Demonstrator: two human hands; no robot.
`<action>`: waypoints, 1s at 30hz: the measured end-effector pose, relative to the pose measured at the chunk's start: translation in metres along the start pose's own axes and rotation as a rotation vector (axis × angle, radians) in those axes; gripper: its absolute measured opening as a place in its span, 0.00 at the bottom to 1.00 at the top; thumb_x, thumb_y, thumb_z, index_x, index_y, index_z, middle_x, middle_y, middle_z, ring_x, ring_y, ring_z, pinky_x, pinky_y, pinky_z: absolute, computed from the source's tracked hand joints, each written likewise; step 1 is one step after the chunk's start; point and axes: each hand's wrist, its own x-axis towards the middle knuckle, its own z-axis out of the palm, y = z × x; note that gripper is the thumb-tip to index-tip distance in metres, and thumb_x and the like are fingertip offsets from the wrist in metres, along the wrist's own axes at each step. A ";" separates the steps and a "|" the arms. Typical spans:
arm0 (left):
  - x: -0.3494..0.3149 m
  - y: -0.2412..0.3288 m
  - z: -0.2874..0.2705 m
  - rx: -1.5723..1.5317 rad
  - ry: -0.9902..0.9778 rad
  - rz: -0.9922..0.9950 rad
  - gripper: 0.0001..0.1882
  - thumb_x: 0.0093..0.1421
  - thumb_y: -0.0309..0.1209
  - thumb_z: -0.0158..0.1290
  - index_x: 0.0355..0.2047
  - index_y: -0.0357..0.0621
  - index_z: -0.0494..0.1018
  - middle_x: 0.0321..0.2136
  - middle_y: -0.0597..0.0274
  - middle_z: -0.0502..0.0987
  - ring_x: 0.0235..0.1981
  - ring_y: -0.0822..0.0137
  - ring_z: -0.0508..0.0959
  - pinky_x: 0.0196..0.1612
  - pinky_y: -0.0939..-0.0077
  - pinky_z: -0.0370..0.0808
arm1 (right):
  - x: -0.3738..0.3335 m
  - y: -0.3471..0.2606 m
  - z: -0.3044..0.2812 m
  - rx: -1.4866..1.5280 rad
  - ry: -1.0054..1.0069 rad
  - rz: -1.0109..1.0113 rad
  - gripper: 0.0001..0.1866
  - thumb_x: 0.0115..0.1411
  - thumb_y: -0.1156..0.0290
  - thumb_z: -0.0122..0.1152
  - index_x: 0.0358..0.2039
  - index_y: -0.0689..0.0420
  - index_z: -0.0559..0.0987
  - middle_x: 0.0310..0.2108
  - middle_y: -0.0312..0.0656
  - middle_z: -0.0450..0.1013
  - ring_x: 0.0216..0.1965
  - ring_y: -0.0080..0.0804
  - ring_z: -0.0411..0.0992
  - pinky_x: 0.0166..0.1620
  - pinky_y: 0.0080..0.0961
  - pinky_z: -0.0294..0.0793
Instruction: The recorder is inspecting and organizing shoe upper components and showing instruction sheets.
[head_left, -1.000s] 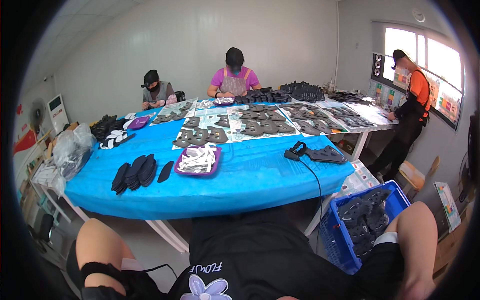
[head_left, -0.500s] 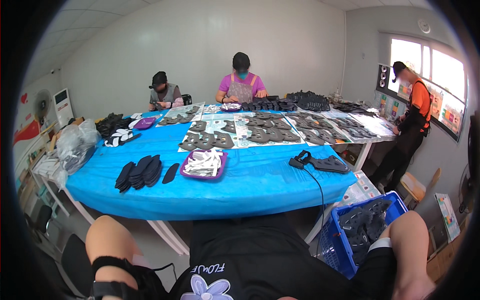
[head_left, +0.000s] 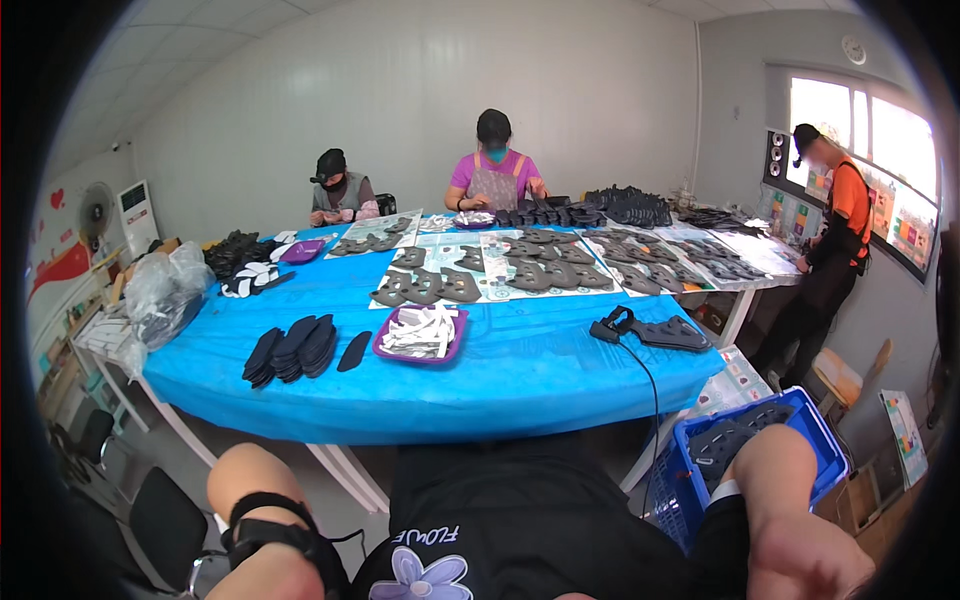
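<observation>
My left hand and my right hand are both out of view. Only my bent bare arms show along the lower rim: the left arm (head_left: 250,475) has a black strap (head_left: 272,508) around it, and the right arm (head_left: 775,470) is raised over a blue plastic basket (head_left: 830,465). In that basket lie dark moulded pads (head_left: 722,440). On the blue table cover (head_left: 500,395) in front of me are stacked black oval pads (head_left: 303,348), a single black pad (head_left: 355,351), a purple tray (head_left: 461,345) of white strips (head_left: 421,330), and a dark brace-like piece (head_left: 672,333) beside a black strap with a cord (head_left: 612,322).
Rows of grey moulded pieces (head_left: 545,272) cover printed sheets mid-table. Two people (head_left: 494,180) (head_left: 340,190) sit working across the table; a person in orange (head_left: 850,210) stands at right. Clear plastic bags (head_left: 170,290) rest at the left end, near a black chair (head_left: 170,520).
Both my arms have moved inward, the right one further over the basket. The view has shifted slightly. The middle co-worker's hand on the right is now raised off the table.
</observation>
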 end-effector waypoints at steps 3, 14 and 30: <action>-0.016 -0.001 -0.013 0.064 -0.081 -0.501 0.06 0.54 0.25 0.44 0.30 0.36 0.70 0.27 0.51 0.71 0.31 0.56 0.72 0.38 0.66 0.69 | -0.011 -0.001 -0.025 0.508 -0.179 0.438 0.08 0.57 0.69 0.46 0.27 0.59 0.72 0.31 0.42 0.70 0.36 0.35 0.69 0.42 0.34 0.68; -0.028 -0.018 0.013 0.679 -0.705 -0.099 0.11 0.55 0.39 0.45 0.29 0.46 0.70 0.29 0.60 0.70 0.33 0.61 0.70 0.40 0.68 0.67 | 0.005 -0.014 0.009 0.609 -0.632 0.772 0.20 0.57 0.55 0.42 0.37 0.60 0.70 0.40 0.47 0.67 0.45 0.45 0.62 0.49 0.41 0.60; -0.005 -0.008 -0.017 -0.322 -0.482 -0.663 0.09 0.58 0.36 0.43 0.29 0.49 0.71 0.28 0.64 0.71 0.30 0.68 0.71 0.38 0.70 0.66 | -0.022 -0.009 -0.016 0.530 -0.524 0.339 0.07 0.58 0.67 0.46 0.28 0.51 0.72 0.24 0.32 0.66 0.31 0.27 0.65 0.37 0.26 0.62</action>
